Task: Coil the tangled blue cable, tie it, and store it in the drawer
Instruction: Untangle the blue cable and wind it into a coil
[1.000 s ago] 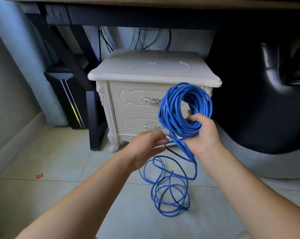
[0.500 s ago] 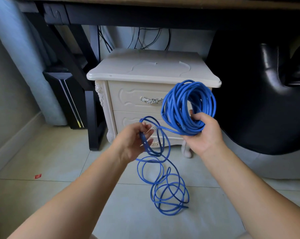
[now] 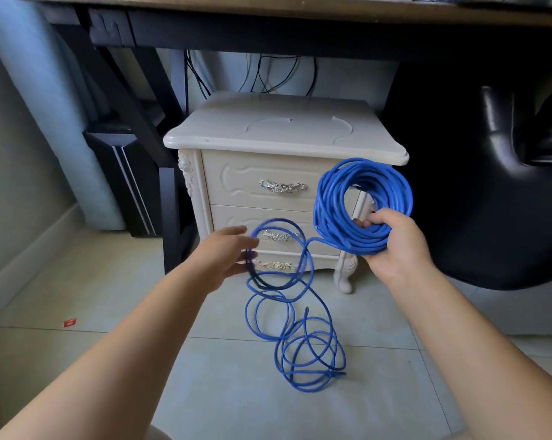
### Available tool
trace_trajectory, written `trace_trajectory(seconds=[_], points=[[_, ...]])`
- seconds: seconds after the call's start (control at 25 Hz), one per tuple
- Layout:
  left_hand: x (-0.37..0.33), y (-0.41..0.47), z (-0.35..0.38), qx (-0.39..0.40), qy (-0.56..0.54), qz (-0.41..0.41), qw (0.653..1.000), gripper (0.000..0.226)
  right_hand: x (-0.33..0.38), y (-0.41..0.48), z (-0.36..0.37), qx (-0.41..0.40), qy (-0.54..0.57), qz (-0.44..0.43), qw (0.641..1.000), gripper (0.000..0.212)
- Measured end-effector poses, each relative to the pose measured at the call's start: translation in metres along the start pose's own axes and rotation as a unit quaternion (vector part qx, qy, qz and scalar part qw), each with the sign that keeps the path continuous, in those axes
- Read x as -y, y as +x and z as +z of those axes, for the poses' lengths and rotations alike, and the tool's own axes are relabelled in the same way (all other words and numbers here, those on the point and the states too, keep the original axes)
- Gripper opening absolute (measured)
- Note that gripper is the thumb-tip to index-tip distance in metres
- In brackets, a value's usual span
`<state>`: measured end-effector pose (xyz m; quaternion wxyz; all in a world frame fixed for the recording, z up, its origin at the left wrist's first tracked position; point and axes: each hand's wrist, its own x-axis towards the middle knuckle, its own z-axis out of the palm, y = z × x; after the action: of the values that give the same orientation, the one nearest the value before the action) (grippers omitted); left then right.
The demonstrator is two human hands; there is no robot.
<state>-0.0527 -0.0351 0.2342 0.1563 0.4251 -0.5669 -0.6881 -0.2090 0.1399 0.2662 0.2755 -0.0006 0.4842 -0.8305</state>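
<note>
Spreading across the near half of the scene, the pale tiled floor (image 3: 78, 360) runs back to a dark-framed bench (image 3: 268, 14) whose top crosses the far edge. A black padded chair (image 3: 490, 185) fills the right side. Under the bench stands a cream nightstand (image 3: 284, 134), and both its upper drawer (image 3: 236, 182) and lower drawer (image 3: 233, 223) are closed, each with a silver handle.

The blue cable (image 3: 328, 198) is mostly wound into a thick ring held upright in the air, just in front of the nightstand's right corner. The right hand (image 3: 392, 246) grips the ring's lower edge, its fingers (image 3: 368, 223) curled through the middle. From the ring one strand drops left into a wide loop in front of the lower drawer and then into loose loops (image 3: 316, 372) lying tangled on the floor between the two forearms.

The left hand (image 3: 224, 255) reaches to that wide loop with fingers fairly straight and blurred. The strand crosses its fingertips, but whether they pinch it cannot be told.

A small red scrap (image 3: 69, 323) lies on the floor at left.
</note>
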Motion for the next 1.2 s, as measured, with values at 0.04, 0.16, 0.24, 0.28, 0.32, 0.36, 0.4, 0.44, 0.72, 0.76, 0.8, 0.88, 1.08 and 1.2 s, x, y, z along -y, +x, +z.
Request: trace_trajectory(seconds=[0.04,0.16,0.24,0.28,0.32,0.36,0.4,0.44,0.72,0.76,0.8,0.88,1.08,1.2], points=[[0.000,0.001,0.001,0.010,0.027,0.027,0.999,0.041,-0.002,0.001,0.000,-0.004,-0.025,-0.012,1.000,0.019],[-0.011,-0.012,0.012,0.099,-0.011,0.113,0.989,0.048,-0.011,0.001,0.003,0.001,-0.135,-0.061,0.989,0.031],[-0.017,-0.021,0.020,0.175,-0.005,0.150,0.973,0.059,-0.017,-0.003,0.005,0.023,-0.200,-0.083,0.976,0.031],[-0.017,-0.023,0.023,0.207,0.006,0.170,0.963,0.063,-0.019,-0.006,0.006,0.033,-0.222,-0.088,0.970,0.031],[-0.016,-0.026,0.026,0.224,0.018,0.194,0.955,0.065,-0.020,-0.008,0.007,0.046,-0.245,-0.093,0.964,0.032],[-0.015,-0.029,0.028,0.219,0.033,0.216,0.951,0.068,-0.020,-0.011,0.009,0.062,-0.275,-0.098,0.954,0.034],[-0.013,-0.029,0.029,0.196,0.058,0.238,0.950,0.074,-0.020,-0.014,0.012,0.083,-0.311,-0.106,0.941,0.036],[-0.013,-0.030,0.028,0.165,0.101,0.258,0.947,0.081,-0.020,-0.017,0.014,0.107,-0.352,-0.120,0.922,0.038],[-0.018,-0.039,0.024,0.114,0.306,0.331,0.885,0.088,-0.023,-0.027,0.023,0.199,-0.602,-0.215,0.743,0.038],[-0.017,-0.040,0.026,0.098,0.350,0.331,0.871,0.083,-0.026,-0.029,0.024,0.205,-0.616,-0.221,0.728,0.038],[-0.016,-0.040,0.028,0.075,0.375,0.331,0.863,0.071,-0.028,-0.031,0.025,0.206,-0.616,-0.225,0.727,0.040],[-0.015,-0.042,0.031,0.042,0.360,0.330,0.872,0.037,-0.028,-0.035,0.026,0.202,-0.568,-0.219,0.767,0.048],[-0.019,-0.042,0.030,0.009,0.177,0.276,0.945,0.008,-0.019,-0.030,0.022,0.224,-0.382,-0.137,0.886,0.050],[-0.018,-0.047,0.032,-0.009,0.043,0.225,0.973,0.008,-0.031,-0.026,0.018,0.217,-0.257,-0.057,0.940,0.044]])
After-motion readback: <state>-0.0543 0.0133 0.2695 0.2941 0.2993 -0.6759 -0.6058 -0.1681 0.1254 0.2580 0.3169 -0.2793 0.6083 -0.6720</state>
